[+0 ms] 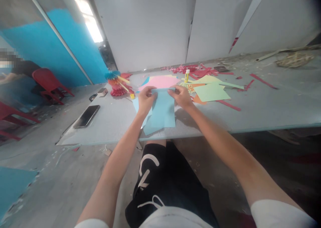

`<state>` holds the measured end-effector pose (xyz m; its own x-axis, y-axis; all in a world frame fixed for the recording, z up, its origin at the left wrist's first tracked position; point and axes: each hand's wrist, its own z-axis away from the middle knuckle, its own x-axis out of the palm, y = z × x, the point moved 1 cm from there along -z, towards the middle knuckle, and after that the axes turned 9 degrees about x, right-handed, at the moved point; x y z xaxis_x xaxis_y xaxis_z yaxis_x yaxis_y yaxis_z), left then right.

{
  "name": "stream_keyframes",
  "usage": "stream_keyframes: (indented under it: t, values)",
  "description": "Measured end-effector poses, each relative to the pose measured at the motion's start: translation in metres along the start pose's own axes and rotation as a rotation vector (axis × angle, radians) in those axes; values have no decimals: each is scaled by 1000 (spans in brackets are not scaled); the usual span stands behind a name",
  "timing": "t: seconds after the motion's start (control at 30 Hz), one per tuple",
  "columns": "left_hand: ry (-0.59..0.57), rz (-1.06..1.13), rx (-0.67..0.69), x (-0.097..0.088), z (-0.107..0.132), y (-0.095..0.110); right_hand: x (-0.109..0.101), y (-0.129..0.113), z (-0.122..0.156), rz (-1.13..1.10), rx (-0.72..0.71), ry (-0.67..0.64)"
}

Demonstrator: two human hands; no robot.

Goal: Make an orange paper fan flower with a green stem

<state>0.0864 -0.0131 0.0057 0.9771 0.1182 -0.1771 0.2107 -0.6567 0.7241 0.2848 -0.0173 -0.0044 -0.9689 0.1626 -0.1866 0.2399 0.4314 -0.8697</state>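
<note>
A sheet of light blue paper point(163, 108) is held up by its far edge between both of my hands. My left hand point(146, 99) pinches the left corner, thumb toward me. At the right corner, my right hand point(182, 95) pinches in the same way. More blue paper lies under the sheet on the table, partly hidden. Just beyond my hands is a pink sheet point(160, 81) on top of other coloured sheets. A yellow glue stick point(187, 76) stands upright past my right hand.
Green paper point(212, 92) and red paper scraps point(198, 70) lie to the right and back of the table point(263, 107). On the left are a phone point(87, 116) and a colourful paper craft point(117, 84). A person sits near a red chair point(48, 82) at far left.
</note>
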Motion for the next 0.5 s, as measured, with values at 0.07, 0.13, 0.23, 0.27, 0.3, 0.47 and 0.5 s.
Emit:
stream_keyframes:
  t: [0.07, 0.13, 0.23, 0.27, 0.3, 0.47, 0.5]
  values:
    - [-4, -2, 5, 0, 0, -2, 0, 1, 0, -9, 9, -1]
    - [-1, 2, 15, 0, 0, -3, -1, 1, 0, -9, 16, 0]
    - [9, 12, 20, 0, 0, -3, -1, 1, 0, -18, 11, -3]
    - [12, 15, 16, 1, 1, -2, -1, 1, 0, -27, 8, -5]
    - [12, 17, 11, 1, 1, -1, 0, 2, -1, -38, 7, -6]
    - [20, 20, 2, 0, 1, 3, 0, 4, -1, -84, 6, -11]
    - [25, 20, 9, 0, 0, 3, 0, 3, -1, -89, 9, -14]
